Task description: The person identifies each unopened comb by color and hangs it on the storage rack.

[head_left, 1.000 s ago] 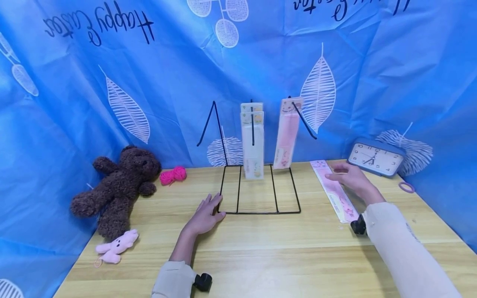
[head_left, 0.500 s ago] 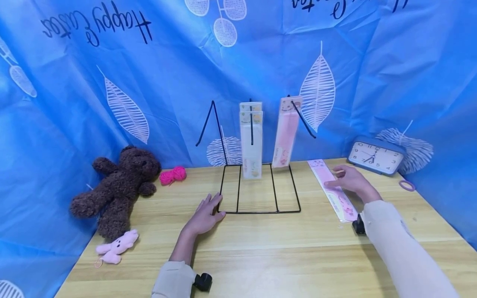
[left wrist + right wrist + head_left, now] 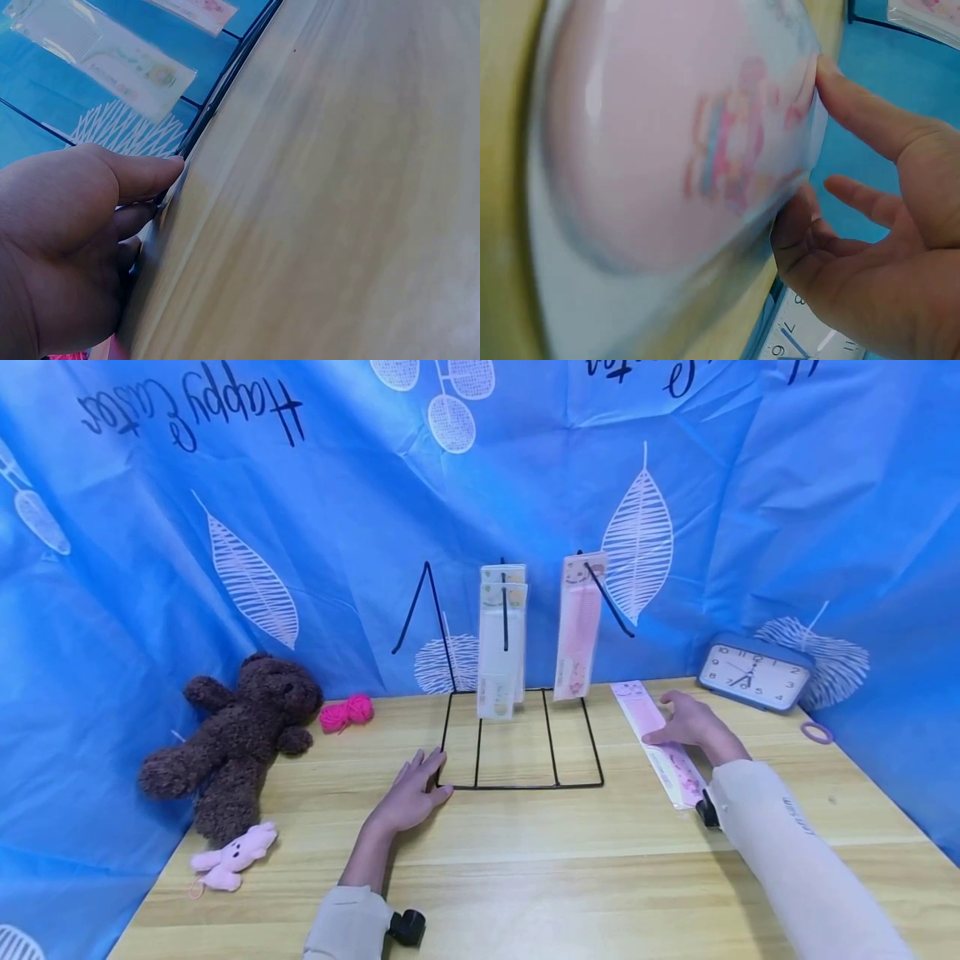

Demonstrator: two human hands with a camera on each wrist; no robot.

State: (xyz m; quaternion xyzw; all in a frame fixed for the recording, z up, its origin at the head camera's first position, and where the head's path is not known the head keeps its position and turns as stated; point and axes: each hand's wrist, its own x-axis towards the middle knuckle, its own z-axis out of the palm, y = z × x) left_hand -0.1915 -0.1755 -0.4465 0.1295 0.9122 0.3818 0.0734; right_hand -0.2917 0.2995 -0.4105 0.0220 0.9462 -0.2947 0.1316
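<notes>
My left hand [image 3: 408, 795] rests at the near left corner of a black wire rack [image 3: 517, 787]. Its thumb touches the wire at that corner, and the fingers lie straight along the side. On the right, my right hand [image 3: 692, 727] pinches the right edge of a long pink packet [image 3: 643, 714], thumb on top and fingers at the edge. The right wrist view shows clear plastic over a rounded pink shape with a cartoon print on this packet [image 3: 652, 135]. From the rack's hooks hang two pale green packets [image 3: 498, 652] and a pink packet [image 3: 579, 635]; the left hook is bare.
A blue clock [image 3: 756, 672] and a purple ring [image 3: 817, 732] are at the far right. A brown teddy bear [image 3: 240, 743], bright pink yarn [image 3: 347, 713] and a small pink plush toy [image 3: 236, 857] lie at the left. A blue cloth [image 3: 337, 527] hangs behind the table [image 3: 540, 868].
My right hand and the pink packet have shifted slightly left. The front green packet's lower end has swung left. My left hand stays at the rack's corner.
</notes>
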